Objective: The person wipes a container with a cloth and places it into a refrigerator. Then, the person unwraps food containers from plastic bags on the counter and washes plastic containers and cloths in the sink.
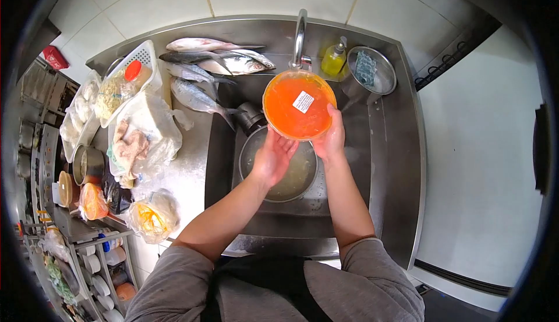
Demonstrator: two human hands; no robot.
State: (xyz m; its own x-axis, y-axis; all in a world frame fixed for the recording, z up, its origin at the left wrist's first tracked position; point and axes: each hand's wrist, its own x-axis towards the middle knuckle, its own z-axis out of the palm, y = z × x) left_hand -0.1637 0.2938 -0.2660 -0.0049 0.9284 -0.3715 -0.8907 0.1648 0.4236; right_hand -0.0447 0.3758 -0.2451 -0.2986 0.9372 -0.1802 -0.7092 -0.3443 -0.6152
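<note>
A round tub with orange contents and a white label (300,105) is held up over the sink (349,176), just in front of the faucet (300,36). My left hand (275,156) supports its lower left edge from beneath, palm up with the fingers under the tub. Around its lower right side curls my right hand (332,135), the thumb on the rim. Below both hands, a round metal pot (291,176) of cloudy water sits in the sink. A small dark metal pot (250,118) is beside it.
Several whole fish (195,94) lie on the counter behind the sink's left side. Bagged food in a white basket (152,60) stands at the left. A yellow soap bottle (334,58) and a metal container with a scrubber (384,77) are at the back right.
</note>
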